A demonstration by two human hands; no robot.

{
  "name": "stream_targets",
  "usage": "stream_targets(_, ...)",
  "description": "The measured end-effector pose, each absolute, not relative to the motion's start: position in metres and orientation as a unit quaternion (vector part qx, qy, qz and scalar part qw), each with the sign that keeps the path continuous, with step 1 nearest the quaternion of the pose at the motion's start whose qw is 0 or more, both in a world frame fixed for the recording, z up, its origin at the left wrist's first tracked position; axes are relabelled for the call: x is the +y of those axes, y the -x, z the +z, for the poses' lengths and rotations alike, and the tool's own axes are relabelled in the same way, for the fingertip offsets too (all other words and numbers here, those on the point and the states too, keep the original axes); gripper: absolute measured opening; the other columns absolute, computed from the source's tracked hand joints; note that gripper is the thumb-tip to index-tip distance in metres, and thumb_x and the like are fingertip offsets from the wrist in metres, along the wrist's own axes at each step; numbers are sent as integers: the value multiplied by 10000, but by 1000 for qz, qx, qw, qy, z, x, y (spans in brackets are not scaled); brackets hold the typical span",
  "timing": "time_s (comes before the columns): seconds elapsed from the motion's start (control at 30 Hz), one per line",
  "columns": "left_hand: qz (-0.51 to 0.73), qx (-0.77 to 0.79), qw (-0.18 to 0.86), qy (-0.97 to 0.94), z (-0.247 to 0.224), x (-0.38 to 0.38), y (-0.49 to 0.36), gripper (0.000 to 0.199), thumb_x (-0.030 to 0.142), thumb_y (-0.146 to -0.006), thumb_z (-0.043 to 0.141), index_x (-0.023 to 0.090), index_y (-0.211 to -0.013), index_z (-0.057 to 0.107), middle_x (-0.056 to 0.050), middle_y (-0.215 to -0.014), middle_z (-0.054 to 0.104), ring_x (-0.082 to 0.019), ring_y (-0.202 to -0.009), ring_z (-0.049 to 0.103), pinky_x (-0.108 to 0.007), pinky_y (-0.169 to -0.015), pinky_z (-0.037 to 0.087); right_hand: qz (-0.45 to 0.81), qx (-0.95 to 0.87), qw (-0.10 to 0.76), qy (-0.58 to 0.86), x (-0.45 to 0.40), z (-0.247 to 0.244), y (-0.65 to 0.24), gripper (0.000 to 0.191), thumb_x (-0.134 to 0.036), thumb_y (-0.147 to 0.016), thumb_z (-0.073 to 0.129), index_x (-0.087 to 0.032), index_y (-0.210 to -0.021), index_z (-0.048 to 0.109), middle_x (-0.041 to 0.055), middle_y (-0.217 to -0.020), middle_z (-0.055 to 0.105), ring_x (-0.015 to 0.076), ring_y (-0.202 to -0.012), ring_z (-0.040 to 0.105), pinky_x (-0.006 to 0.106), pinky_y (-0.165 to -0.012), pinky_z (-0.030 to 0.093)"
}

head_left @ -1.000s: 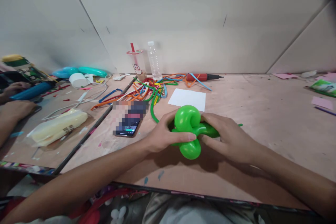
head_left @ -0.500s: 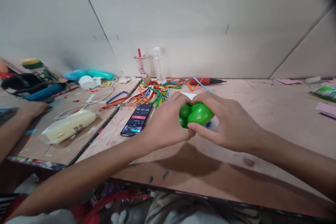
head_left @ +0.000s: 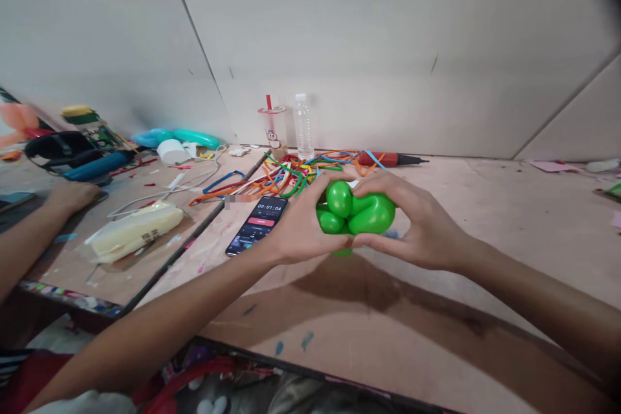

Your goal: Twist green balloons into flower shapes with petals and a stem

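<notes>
Head view: The left hand [head_left: 298,223] and the right hand [head_left: 424,223] grip a twisted green balloon [head_left: 373,212] from opposite sides, fingers curved over the top and thumbs along the lower side. The balloon is held above the table [head_left: 504,233], between the front and rear edges; several rounded lobes are visible. A phone [head_left: 256,225] lies near the table's left edge, its display reading 00:01:04. Uninflated balloons [head_left: 295,176] are piled toward the rear left corner. A lidded cup [head_left: 273,129] and a clear bottle [head_left: 304,126] stand upright beside each other near that corner. A red pump [head_left: 381,159] lies along the rear edge.
</notes>
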State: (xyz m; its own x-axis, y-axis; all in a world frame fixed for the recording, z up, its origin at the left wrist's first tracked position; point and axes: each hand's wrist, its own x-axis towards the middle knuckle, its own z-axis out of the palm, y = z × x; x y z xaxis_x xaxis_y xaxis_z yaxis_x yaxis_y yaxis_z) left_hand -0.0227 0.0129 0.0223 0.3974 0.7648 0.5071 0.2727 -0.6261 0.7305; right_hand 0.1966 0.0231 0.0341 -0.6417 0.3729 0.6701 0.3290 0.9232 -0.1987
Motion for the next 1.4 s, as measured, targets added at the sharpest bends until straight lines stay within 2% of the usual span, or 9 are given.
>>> stream_targets(0.13,440,354,241,-789,18,4,15,593,204,-607,819,215,-1134,548,-35,-1131,627,-227,-1026,602,-332,-890,483,-62,-908,358,208,28,24,-194,419,-505,-856,714,-191,-1055,519,110,-960,664,272,-835,655,378,-701,502)
stream_targets(0.23,468,391,196,-768,17,-2,11,511,169,-627,769,217,-1084,545,-15,-1097,623,-197,-967,594,-309,-854,468,-93,-891,374,242,30,23,-192,360,-510,-886,673,-197,-987,527,84,-860,665,254,-731,636,359,-648,464)
stream_targets(0.4,492,411,169,-749,17,0,12,518,191,-658,778,228,-1119,545,-6,-1133,614,-192,-994,587,-309,-861,444,19,-899,348,264,33,32,-190,354,-397,-876,693,-211,-1136,541,83,-1088,663,259,-938,642,376,-816,477)
stream_targets(0.57,490,371,304,-728,20,11,24,556,259,-644,849,217,-1126,577,-16,-1107,616,-201,-982,595,-312,-858,462,116,-923,278,241,30,38,-193,481,-231,-872,637,-240,-1311,442,101,-1330,542,272,-1191,550,407,-971,454)
stream_targets(0.73,505,340,415,-676,18,17,30,567,308,-644,888,236,-1130,605,-14,-1097,616,-195,-985,601,-315,-877,474,107,-931,262,229,29,39,-194,465,-248,-893,625,-246,-1319,438,101,-1317,556,293,-1219,532,418,-944,479)
stream_targets(0.9,511,304,507,-624,14,16,27,655,277,-611,892,237,-1193,596,-59,-1261,605,-260,-1133,602,-353,-933,493,40,-924,319,206,36,37,-194,458,-400,-889,698,-248,-1272,497,93,-1223,633,298,-1106,604,445,-895,495)
stream_targets(1.03,476,269,592,-592,13,12,27,702,316,-588,855,244,-1239,602,-69,-1283,638,-317,-1208,596,-408,-948,519,63,-908,384,158,29,42,-193,358,-343,-894,709,-275,-1201,537,63,-1131,670,263,-1065,630,432,-909,508)
stream_targets(1.2,379,234,711,-544,9,15,28,629,536,-528,754,227,-1070,679,-84,-1085,737,-381,-1047,677,-451,-764,560,91,-907,391,126,13,48,-190,464,-353,-876,738,-301,-1282,520,64,-1216,660,277,-1197,594,493,-1061,451)
stream_targets(1.4,392,263,686,-553,0,27,30,564,479,-570,756,220,-1065,677,-81,-1062,733,-346,-1031,674,-418,-803,542,101,-928,332,136,15,48,-189,482,-157,-875,635,-280,-1316,484,73,-1306,611,274,-1281,533,481,-1088,428)
